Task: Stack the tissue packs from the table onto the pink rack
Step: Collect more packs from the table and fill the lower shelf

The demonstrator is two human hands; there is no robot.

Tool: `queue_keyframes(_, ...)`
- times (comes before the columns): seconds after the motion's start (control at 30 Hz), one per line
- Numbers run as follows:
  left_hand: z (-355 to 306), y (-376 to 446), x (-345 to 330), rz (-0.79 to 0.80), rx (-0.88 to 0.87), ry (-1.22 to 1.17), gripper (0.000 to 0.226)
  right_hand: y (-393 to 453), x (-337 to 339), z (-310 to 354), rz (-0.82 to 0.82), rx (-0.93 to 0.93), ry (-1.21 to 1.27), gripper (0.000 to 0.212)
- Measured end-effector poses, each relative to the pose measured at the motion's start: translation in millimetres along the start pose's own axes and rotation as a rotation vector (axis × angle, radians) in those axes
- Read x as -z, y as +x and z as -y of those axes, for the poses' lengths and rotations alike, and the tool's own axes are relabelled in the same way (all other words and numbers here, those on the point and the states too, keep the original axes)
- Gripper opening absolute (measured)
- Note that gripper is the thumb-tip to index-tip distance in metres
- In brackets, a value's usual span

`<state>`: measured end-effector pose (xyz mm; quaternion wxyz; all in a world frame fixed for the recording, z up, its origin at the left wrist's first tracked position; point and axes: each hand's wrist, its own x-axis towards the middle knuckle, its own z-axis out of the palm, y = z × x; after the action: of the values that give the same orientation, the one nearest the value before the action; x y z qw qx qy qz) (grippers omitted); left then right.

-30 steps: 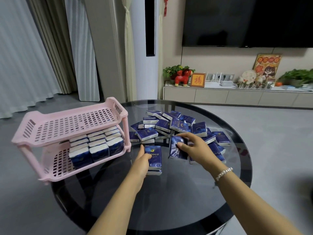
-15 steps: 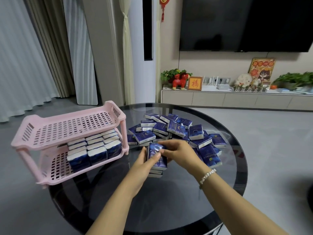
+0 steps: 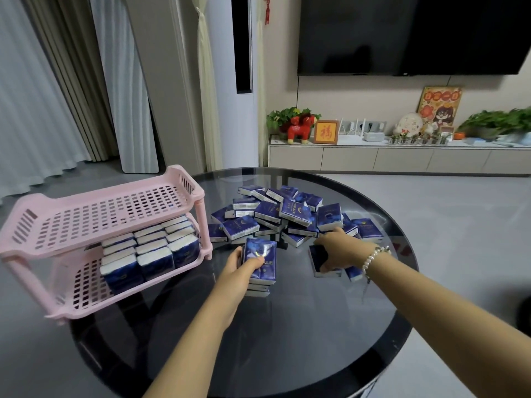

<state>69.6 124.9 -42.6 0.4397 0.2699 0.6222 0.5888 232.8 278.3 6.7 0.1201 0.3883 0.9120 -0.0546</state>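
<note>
A: Left hand (image 3: pixel 238 271)?
B: I see it clamped on a small stack of dark-blue plastic tissue packs (image 3: pixel 260 264) on the round black glass table (image 3: pixel 316 326), beside the two-tier pink plastic rack (image 3: pixel 94 214).
A: Right hand (image 3: pixel 340 251)?
B: Fingers curled around one blurred blue pack (image 3: pixel 319 258) at the pile's edge; underside hidden.

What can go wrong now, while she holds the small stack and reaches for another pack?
1. The left hand steadies a loose stack of packs; it may topple on the smooth glass table.
2. The right hand grips a pack at the heap's edge; neighbouring packs may slide.
</note>
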Motion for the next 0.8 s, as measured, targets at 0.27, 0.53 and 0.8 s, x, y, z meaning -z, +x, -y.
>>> queue_keyframes(0.27, 1, -1, 0, -0.01, -0.019, -0.005, 0.073, 5, -4, -4, -0.137, 0.002, 0.019, 0.075)
queue_keyframes(0.53, -2, -13, 5, -0.027, -0.05, -0.018, 0.074, -10, -15, 4, -0.259, 0.01, 0.2, 0.073)
queue_keyframes(0.8, -9, -31, 11, -0.033, -0.049, -0.001, 0.054, -27, -31, 21, -0.273, 0.019, 0.631, 0.051)
